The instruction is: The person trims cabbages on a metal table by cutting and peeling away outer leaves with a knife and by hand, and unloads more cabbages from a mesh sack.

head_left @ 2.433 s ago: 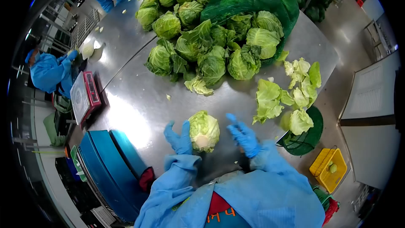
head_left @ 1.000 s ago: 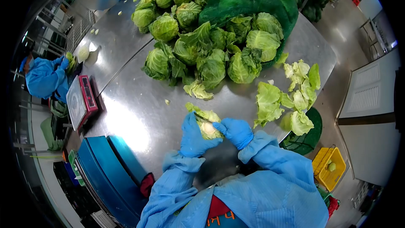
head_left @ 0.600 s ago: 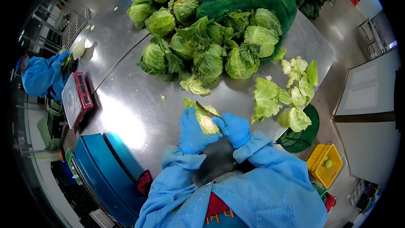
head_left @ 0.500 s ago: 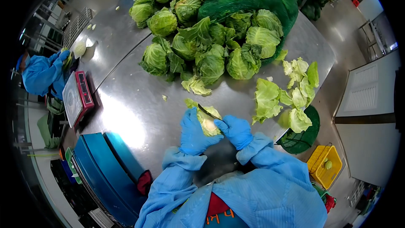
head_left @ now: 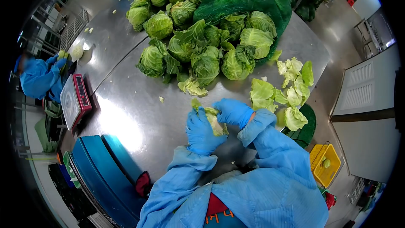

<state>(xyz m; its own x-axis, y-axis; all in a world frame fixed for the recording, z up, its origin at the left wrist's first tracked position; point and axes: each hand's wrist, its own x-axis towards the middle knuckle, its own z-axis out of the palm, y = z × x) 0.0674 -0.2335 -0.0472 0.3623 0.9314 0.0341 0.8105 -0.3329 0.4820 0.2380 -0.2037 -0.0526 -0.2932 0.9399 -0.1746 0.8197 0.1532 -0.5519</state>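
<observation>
My left hand (head_left: 200, 133) is wrapped round a trimmed pale cabbage (head_left: 216, 120), its fingers along the near left side. My right hand (head_left: 234, 112) is closed at the cabbage's upper right, on the knife whose dark curved blade showed there a moment ago. Now the blade is mostly hidden by the hand and the cabbage. Both hands wear blue gloves. Beyond them a loose leaf (head_left: 192, 87) lies on the metal table (head_left: 156, 122), in front of a heap of whole green cabbages (head_left: 205, 65).
A green net sack (head_left: 244, 0) lies over the back of the heap. Torn leaves (head_left: 295, 118) lie at the right edge, above a green basket (head_left: 307, 128) and a yellow crate (head_left: 325, 166). A red scale (head_left: 76, 99), a blue bin (head_left: 101, 173) and a co-worker (head_left: 42, 76) are leftward.
My right hand has moved up and round to the cabbage's upper right, and the knife blade has gone from sight. My left hand has shifted slightly right with the cabbage.
</observation>
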